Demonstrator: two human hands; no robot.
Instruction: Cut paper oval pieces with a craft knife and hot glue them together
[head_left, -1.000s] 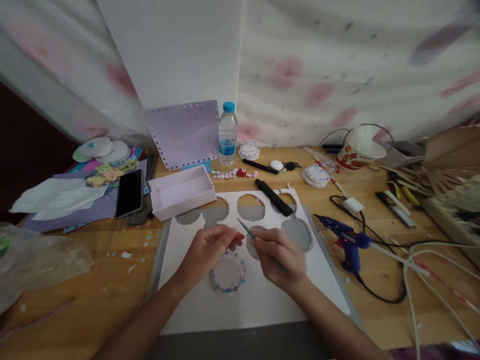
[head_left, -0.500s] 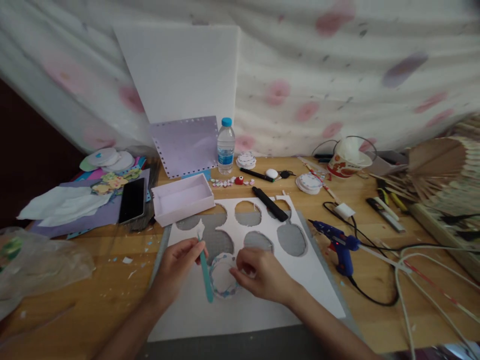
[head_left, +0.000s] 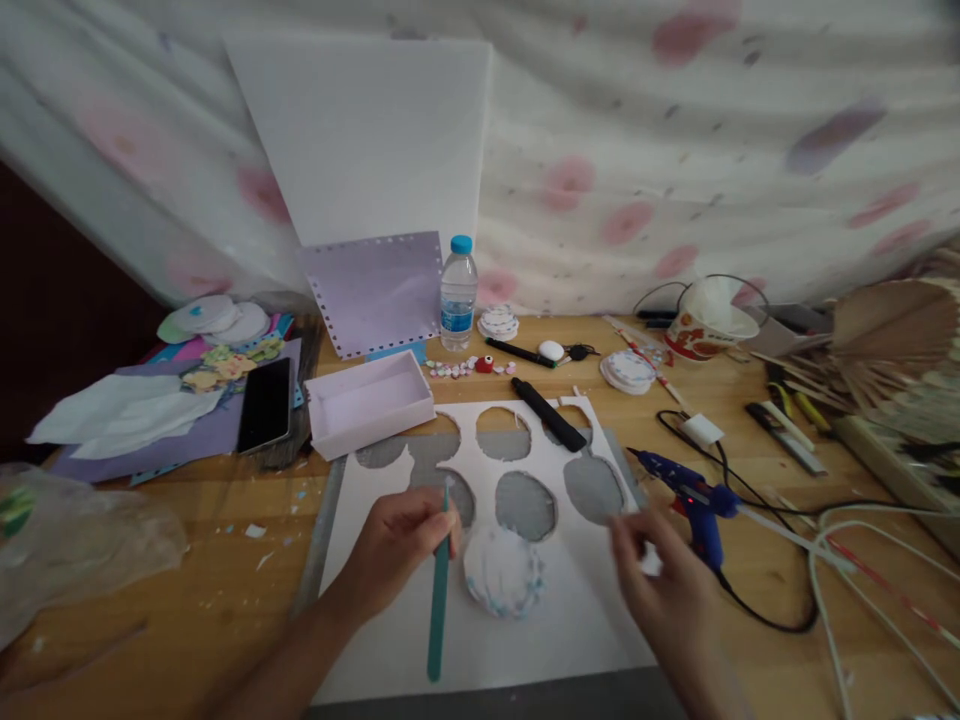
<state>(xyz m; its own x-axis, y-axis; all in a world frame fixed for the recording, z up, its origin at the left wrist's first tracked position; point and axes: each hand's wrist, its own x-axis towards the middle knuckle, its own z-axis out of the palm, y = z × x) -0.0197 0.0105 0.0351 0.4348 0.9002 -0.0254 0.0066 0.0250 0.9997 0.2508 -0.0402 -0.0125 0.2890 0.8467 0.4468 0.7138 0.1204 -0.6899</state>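
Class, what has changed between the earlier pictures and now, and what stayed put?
The teal tool went from the right hand to the left hand, which now holds it. The right hand has moved rightward, near the glue gun. The white disc has shifted right across the cut sheet. The glue gun, box and bottle stayed put.
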